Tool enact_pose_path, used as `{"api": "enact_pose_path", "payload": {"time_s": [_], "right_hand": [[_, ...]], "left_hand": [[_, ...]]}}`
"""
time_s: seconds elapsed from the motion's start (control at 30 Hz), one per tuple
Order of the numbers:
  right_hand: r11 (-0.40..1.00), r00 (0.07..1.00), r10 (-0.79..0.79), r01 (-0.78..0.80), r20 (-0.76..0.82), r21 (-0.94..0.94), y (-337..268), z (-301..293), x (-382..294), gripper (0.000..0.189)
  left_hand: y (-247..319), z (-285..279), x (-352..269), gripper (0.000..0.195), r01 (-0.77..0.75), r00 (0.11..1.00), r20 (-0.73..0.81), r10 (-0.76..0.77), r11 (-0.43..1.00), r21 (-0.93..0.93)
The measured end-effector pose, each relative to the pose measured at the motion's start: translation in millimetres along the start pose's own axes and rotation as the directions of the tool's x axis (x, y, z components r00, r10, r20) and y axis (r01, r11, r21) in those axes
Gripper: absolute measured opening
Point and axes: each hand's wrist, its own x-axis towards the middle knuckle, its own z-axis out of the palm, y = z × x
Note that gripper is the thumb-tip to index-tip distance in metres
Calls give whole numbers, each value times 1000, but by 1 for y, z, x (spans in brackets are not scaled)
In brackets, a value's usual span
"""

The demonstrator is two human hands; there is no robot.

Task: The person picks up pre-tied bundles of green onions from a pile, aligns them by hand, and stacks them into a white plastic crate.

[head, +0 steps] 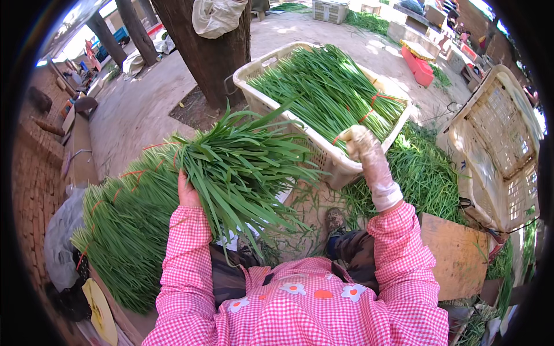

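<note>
My left hand, bare, grips a bundle of long flat green leaves that look like garlic chives, tied with a red band near its pale end. The leaf tips fan out to the right, over my lap. My right hand wears a thin, stained glove. Its fingers curl at the near rim of a white plastic crate, where a bit of red tie shows by the fingertips. Whether it pinches that tie cannot be told. Tied bundles of chives lie stacked inside the crate.
More red-tied bundles are piled on my left. Loose green leaves heap up right of the crate. An empty crate leans on its side at the far right, near a wooden board. A tree trunk stands behind.
</note>
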Motion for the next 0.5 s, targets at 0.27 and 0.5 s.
{"api": "enact_pose_path", "payload": {"time_s": [0.27,0.5], "right_hand": [[881,961,-34,-102,276,462,7,61,-22,18],[777,962,-86,-97,257,623,-4,-6,-7,18]], "left_hand": [[-15,16,-11,30,-93,994,65,89,994,64],[-3,-13,2,28,-33,999,13,33,999,14]]}}
